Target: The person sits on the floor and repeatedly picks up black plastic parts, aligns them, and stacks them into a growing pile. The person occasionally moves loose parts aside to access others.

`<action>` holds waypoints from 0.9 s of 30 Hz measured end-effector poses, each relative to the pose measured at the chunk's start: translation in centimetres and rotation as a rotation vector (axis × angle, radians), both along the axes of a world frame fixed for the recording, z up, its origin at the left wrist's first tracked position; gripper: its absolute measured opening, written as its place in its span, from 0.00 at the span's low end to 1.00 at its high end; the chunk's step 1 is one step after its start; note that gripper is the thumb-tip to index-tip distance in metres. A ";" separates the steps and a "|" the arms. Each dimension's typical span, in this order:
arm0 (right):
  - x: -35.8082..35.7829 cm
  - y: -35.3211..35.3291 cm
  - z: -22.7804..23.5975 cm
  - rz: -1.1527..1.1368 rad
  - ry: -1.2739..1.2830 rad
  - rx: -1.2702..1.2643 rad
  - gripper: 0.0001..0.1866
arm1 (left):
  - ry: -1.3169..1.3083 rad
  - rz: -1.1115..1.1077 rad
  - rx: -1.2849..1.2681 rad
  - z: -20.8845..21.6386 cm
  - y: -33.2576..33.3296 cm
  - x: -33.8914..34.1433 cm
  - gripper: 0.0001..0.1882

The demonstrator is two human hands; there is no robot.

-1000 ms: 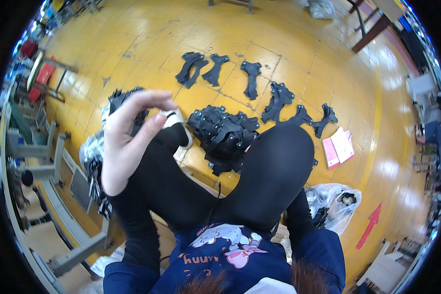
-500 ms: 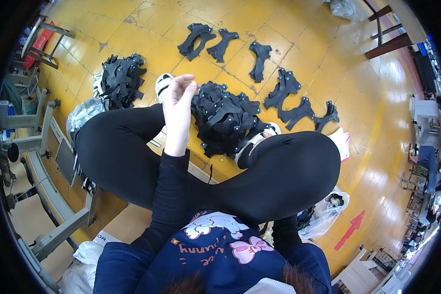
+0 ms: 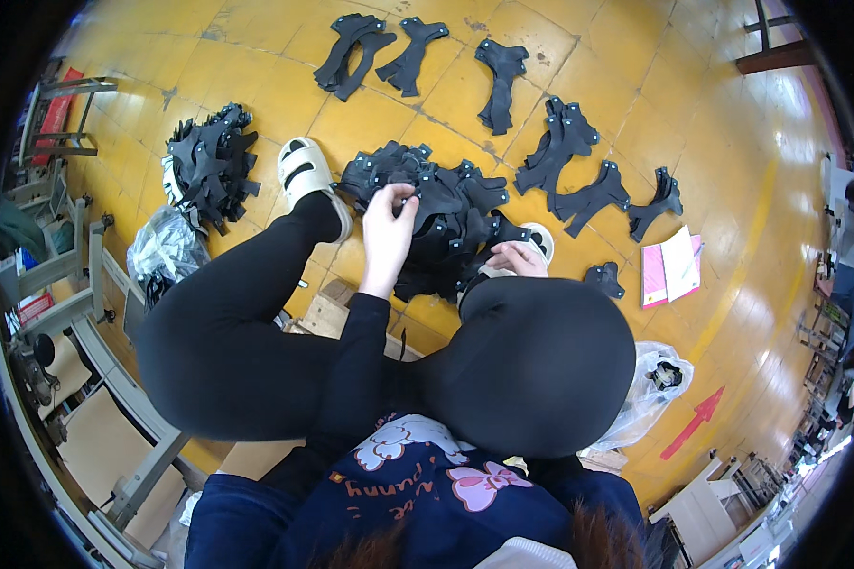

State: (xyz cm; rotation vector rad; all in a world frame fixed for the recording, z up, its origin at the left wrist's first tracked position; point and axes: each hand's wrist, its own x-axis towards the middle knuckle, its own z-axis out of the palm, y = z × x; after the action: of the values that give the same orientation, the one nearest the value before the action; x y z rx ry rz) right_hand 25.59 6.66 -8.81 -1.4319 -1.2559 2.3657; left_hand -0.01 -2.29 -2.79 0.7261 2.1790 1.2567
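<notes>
Let the big heap of black pieces (image 3: pixel 446 197) be the clock's middle. The left hand (image 3: pixel 387 237) is over it near 8 o'clock, finger and thumb almost closed; I can't tell if they pinch anything. The right hand (image 3: pixel 517 259) is by its edge near 4 o'clock, partly behind the knee; I can't tell its grip. The hands seem busy sorting through the heap. A good move there needs a small pinch on one piece and a gentle pull. Farther out, loose black pieces (image 3: pixel 500 83) lie from 11 to 3 o'clock.
</notes>
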 end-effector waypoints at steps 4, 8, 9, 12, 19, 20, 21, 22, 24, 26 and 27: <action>0.4 -0.5 -1.6 -0.120 -0.071 0.129 0.14 | 0.036 -0.084 -0.208 -3.6 -0.1 1.1 0.13; 0.6 -0.3 -1.7 -0.170 -0.135 0.140 0.12 | 0.061 -0.080 -0.385 -5.5 -0.9 1.4 0.15; 0.4 -0.2 -1.6 -0.186 -0.138 0.153 0.12 | 0.051 -0.071 -0.387 -5.7 -1.0 1.4 0.16; -0.3 0.5 -1.5 -0.207 -0.217 0.249 0.10 | 0.025 -0.040 -0.406 -6.1 -1.0 1.7 0.19; -2.3 2.0 -1.5 0.217 -0.248 0.714 0.07 | 0.179 0.028 -0.399 -5.3 0.3 2.7 0.13; -2.9 2.0 -1.7 0.327 -0.257 0.750 0.08 | 0.139 0.039 -0.305 -5.3 0.3 2.9 0.08; -3.4 1.8 -2.0 0.411 -0.214 0.817 0.08 | 0.138 -0.026 -0.336 -5.3 0.4 2.9 0.06; -3.9 1.5 -2.3 0.468 -0.235 0.826 0.08 | 0.079 -0.053 -0.414 -5.4 0.3 3.0 0.05; -4.8 0.9 -2.8 0.544 -0.259 0.845 0.08 | 0.041 -0.114 -0.489 -5.6 0.2 3.2 0.06; -5.5 0.6 -3.2 0.555 -0.264 0.818 0.06 | 0.026 -0.179 -0.601 -5.6 -0.2 3.3 0.09; -5.7 0.4 -3.3 0.558 -0.271 0.788 0.06 | 0.084 -0.210 -0.610 -5.6 -0.5 3.3 0.10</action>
State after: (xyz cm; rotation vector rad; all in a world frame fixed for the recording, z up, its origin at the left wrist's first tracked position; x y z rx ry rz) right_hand 19.87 7.06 -12.11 -1.2358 -2.5394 1.5424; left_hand 3.34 -2.75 -8.35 0.7251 2.3001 0.4183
